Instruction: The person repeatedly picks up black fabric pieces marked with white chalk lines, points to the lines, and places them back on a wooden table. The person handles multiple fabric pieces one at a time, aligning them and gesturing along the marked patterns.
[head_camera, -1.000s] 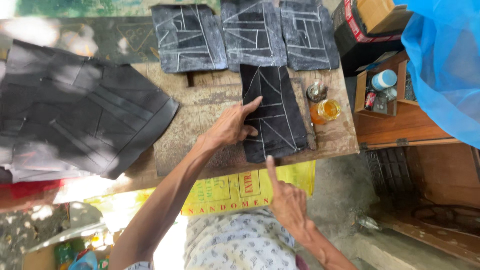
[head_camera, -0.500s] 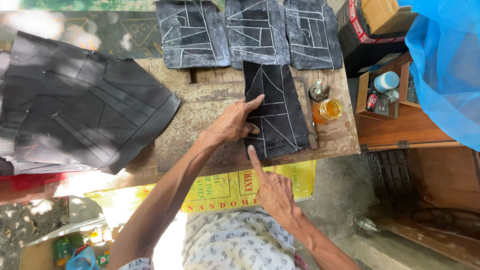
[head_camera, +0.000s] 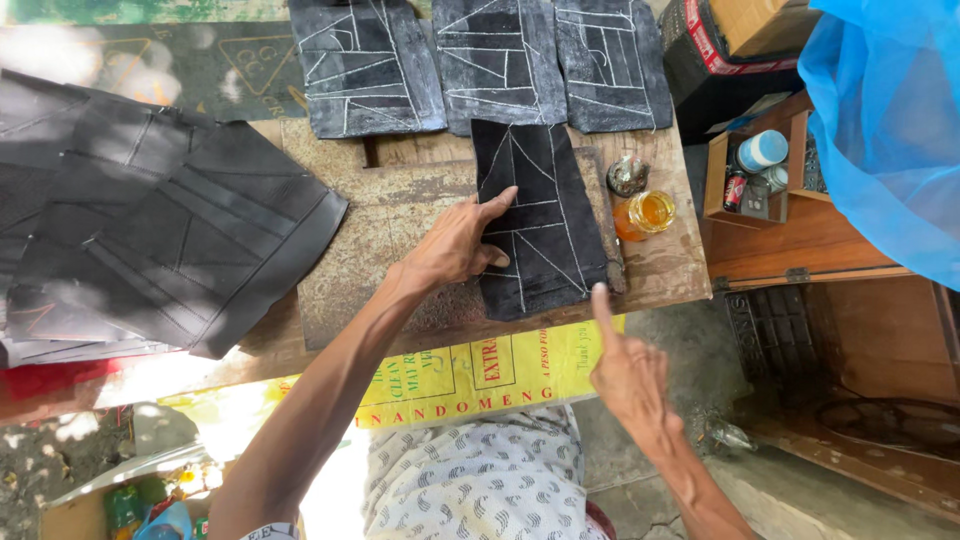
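Fingers of the left hand (head_camera: 455, 245) lay flat on the left edge of a dark sheet (head_camera: 540, 220) marked with white chalk lines, the thumb stretched up across its surface; the grip was a flat, open press rather than a pinch. That dark sheet lay lengthwise on a worn wooden desk (head_camera: 390, 225), at its right half, its near end reaching almost to the desk's front edge. The right hand (head_camera: 630, 375) hovered just below the near right corner of the sheet, index finger pointing up with its tip at that corner; the other fingers were curled in, holding nothing. Just right of the sheet stood a small jar of amber liquid (head_camera: 645, 213), and above the jar a small metal lid (head_camera: 628, 175). Beyond the far end of the sheet lay three more chalk-marked pieces (head_camera: 490, 60) side by side. Left of the sheet, well apart, a stack of larger dark panels (head_camera: 150, 230) overhung the desk's left end. Farther right of the sheet sat a wooden box (head_camera: 760, 180) holding small containers, with blue plastic sheeting (head_camera: 890, 120) over it.
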